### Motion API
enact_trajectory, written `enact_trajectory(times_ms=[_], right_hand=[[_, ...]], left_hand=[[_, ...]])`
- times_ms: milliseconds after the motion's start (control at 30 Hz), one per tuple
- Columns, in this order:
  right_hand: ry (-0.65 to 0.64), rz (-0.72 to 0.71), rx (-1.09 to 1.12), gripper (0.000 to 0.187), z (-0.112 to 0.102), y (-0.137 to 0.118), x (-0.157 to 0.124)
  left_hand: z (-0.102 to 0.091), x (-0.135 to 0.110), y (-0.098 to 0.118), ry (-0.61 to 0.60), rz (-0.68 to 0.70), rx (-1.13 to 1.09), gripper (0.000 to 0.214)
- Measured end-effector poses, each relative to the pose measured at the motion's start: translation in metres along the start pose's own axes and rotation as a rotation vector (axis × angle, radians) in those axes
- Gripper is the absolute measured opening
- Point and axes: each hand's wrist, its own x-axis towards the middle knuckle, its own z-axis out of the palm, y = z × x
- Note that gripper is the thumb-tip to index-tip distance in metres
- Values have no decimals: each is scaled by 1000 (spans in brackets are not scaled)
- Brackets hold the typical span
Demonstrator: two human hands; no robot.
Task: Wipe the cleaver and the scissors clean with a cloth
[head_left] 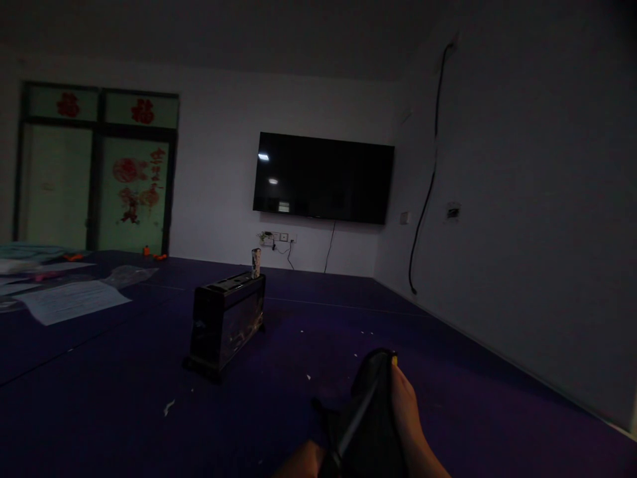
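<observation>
- Gripping a black cloth item (381, 411) along its right edge with the right hand (405, 398), fingers mostly hidden behind; raised at bottom centre, near the viewer, above a purple surface (279, 385).
- Reaching in from the lower edge with the left hand (306, 459), showing little beyond the wrist; cannot tell whether spread or closed.
- Running down the front of the black cloth item, a pale stripe (358, 418); peeking out at its top right, beside the right hand, a yellow bit (395, 360).
- Strewn on the purple surface, small white scraps (169, 406).
- Standing upright left of centre, well apart from both hands, a black box-like unit (241, 325); rising at its far end, a mottled pale cylinder (256, 263).
- Lying farther left, printed paper (74, 302), clear plastic (129, 275) and orange pieces (159, 257).
- Hanging down the right wall (522, 265), a dark cable (438, 99).
- Mounted at the back, a dark television (323, 176) above sockets (283, 237); left of that, glass doors (132, 192) with red decorations (142, 111).
</observation>
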Motion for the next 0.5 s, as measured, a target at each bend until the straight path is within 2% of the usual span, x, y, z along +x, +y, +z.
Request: enact_trajectory(times_ms=[300,500], right_hand=[[-12,44,29,46,13,-4,-16],[-111,58,72,48,20,1,-27]], left_hand=[[2,8,-7,4,14,-44,46],[-1,-2,-4,-24,100,-118,48]])
